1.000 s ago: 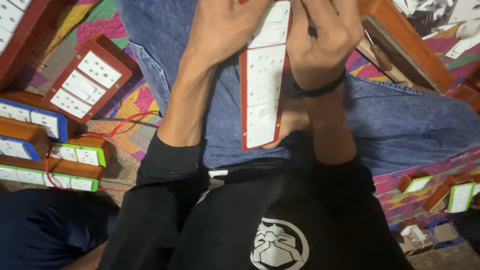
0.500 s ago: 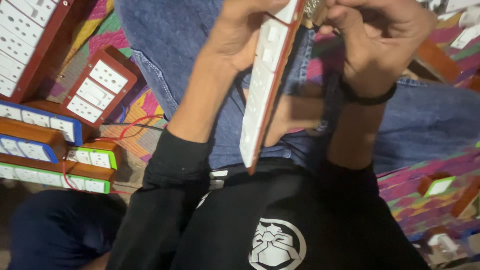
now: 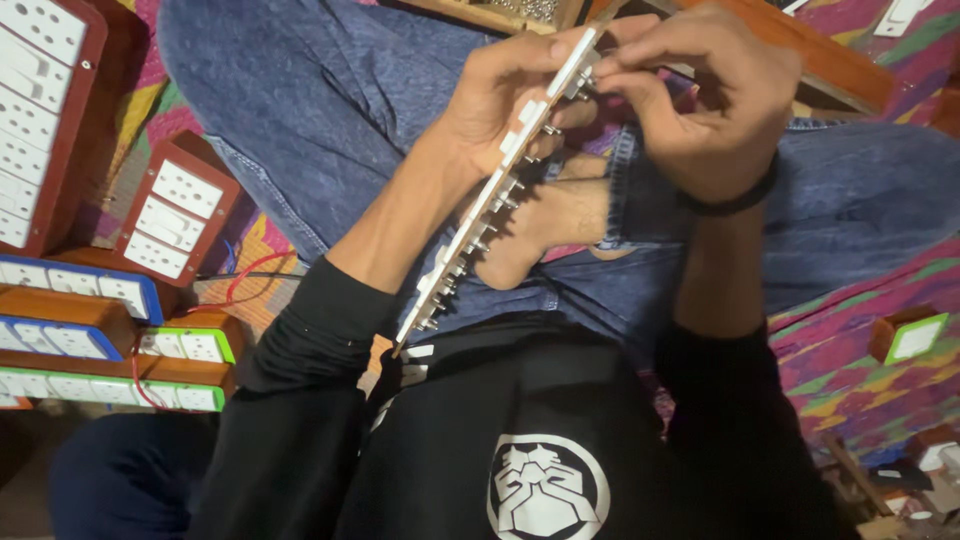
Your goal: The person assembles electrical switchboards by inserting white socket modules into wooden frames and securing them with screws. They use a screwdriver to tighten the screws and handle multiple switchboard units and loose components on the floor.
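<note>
Left hand (image 3: pixel 500 105): we grip the strip (image 3: pixel 480 215) edge-on, fingers clamped on it;
Right hand (image 3: pixel 705 100): our fingertips pinch its top end.

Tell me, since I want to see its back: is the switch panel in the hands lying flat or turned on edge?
On edge: the switch panel shows its thin side, metal terminals sticking out.

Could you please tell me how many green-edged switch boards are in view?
3: a small green-edged white switch board above a long green-edged board at lower left, and a third green-edged board at right. Others may be hidden.
</note>
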